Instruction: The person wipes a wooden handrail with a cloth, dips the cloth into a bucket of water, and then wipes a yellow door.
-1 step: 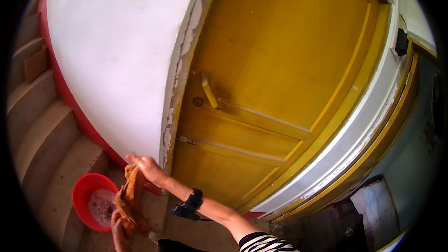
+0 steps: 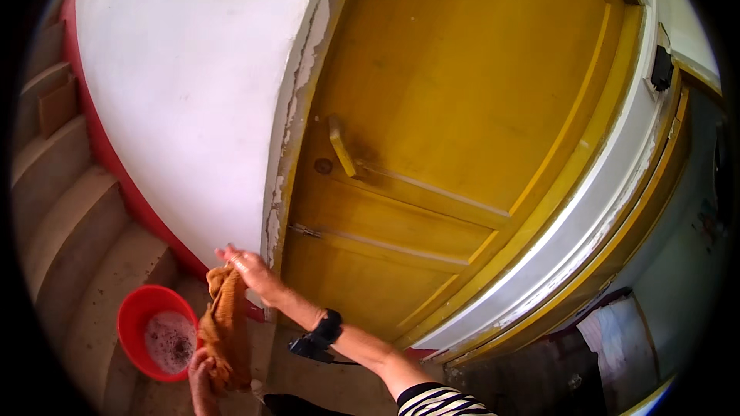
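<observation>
I see a brown cloth [image 2: 227, 327] bunched at the lower left of the frame;
the left hand [image 2: 202, 376] grips its lower part; the right hand [image 2: 254, 273] meets its top, though I can't tell how closed it is; just left, a red bucket [image 2: 131, 331] holds foamy liquid [image 2: 168, 339]; beyond, a yellow door [image 2: 462, 108] fills upper centre.

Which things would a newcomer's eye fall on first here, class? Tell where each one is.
The large yellow door dominates, filling the upper middle of the view. Next comes the bright red bucket of foamy water at lower left, beside the steps. Just right of it is an orange-brown cloth, with the right hand at its upper end and the left hand lower down.
</observation>
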Demonstrator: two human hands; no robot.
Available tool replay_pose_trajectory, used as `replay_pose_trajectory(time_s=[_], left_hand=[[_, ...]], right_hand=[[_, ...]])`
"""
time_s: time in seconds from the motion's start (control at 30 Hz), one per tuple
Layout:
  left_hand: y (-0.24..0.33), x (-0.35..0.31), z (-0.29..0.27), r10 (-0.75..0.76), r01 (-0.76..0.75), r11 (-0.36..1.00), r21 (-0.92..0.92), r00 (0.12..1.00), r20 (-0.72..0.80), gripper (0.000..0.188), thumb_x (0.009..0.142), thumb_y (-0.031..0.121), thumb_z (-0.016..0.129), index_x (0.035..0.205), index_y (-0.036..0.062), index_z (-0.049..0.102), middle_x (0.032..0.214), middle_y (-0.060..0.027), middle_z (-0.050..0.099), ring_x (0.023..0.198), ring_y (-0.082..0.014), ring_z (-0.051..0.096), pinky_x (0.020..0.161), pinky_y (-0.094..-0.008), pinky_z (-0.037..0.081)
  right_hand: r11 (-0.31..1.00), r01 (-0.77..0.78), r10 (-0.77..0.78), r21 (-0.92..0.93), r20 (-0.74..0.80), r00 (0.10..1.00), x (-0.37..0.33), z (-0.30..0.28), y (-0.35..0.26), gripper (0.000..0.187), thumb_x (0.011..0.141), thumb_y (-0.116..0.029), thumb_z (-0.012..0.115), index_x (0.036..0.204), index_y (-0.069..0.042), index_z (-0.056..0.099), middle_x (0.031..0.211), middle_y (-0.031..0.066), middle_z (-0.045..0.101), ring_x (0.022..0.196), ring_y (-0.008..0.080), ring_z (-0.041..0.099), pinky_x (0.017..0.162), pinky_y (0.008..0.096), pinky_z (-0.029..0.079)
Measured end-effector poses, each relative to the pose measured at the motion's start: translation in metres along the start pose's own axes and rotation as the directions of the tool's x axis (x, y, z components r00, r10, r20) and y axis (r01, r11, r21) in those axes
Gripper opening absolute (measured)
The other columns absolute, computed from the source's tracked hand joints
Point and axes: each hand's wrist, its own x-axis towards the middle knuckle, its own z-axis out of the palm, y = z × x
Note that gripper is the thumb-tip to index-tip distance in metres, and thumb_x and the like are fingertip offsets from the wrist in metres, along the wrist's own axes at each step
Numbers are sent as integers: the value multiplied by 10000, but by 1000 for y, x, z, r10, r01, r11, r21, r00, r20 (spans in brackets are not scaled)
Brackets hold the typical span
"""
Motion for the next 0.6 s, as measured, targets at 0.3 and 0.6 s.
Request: replay_pose_trajectory(time_s=[0.3, 0.6], left_hand=[[-41, -36, 72, -92, -65, 869, 490, 952, 290, 583, 732, 29, 689, 1249, 48, 423, 1126, -79, 543, 1018, -155, 534, 783, -276, 484], [-10, -43, 212, -297, 216, 851, 478, 950, 99, 127, 883, 214, 540, 934, 119, 606, 686, 48, 584, 452, -17, 418, 361, -157, 251]], right_hand=[[998, -18, 15, 60, 46, 999, -52, -18, -45, 431, 943, -362, 415, 1143, 0, 538, 998, 19, 566, 936, 82, 484, 856, 228, 376], [971, 118, -106, -207, 70, 992, -93, -140, -39, 377, 922, -253, 489, 1183, 18, 503, 1073, 64, 580, 1012, 137, 516, 920, 239, 374]])
